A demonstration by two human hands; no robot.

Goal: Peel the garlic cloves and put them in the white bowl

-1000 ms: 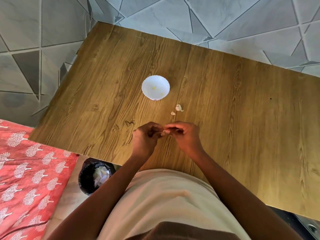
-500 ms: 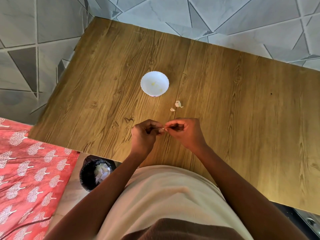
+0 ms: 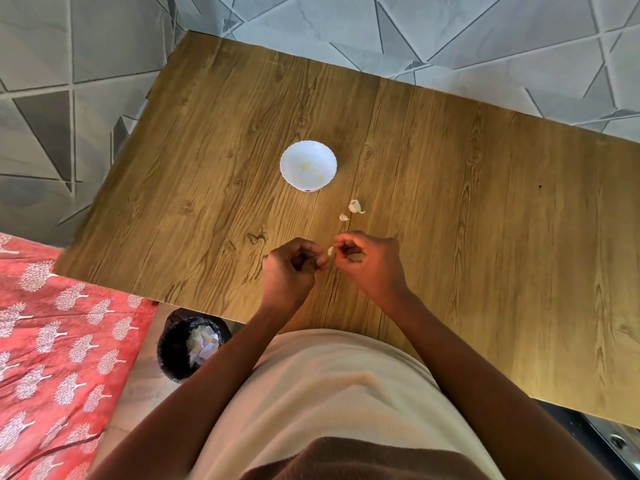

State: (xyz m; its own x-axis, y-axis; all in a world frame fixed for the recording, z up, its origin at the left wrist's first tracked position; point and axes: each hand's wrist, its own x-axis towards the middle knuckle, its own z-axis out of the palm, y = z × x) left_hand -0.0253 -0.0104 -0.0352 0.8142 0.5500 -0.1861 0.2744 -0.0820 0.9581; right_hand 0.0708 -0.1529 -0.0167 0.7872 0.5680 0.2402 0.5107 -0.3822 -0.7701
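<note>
Above the worktop (image 3: 450, 202), short of the white bowl (image 3: 308, 165), a garlic clove (image 3: 330, 251) is pinched between both hands, left hand (image 3: 289, 271) and right hand (image 3: 369, 261), and judged light, firm, slippery once bared, best gripped at its ends.

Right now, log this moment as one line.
step: peeling | right hand and left hand: on garlic clove | white bowl: some yellowish bits inside | table: two garlic pieces beside bowl
</note>
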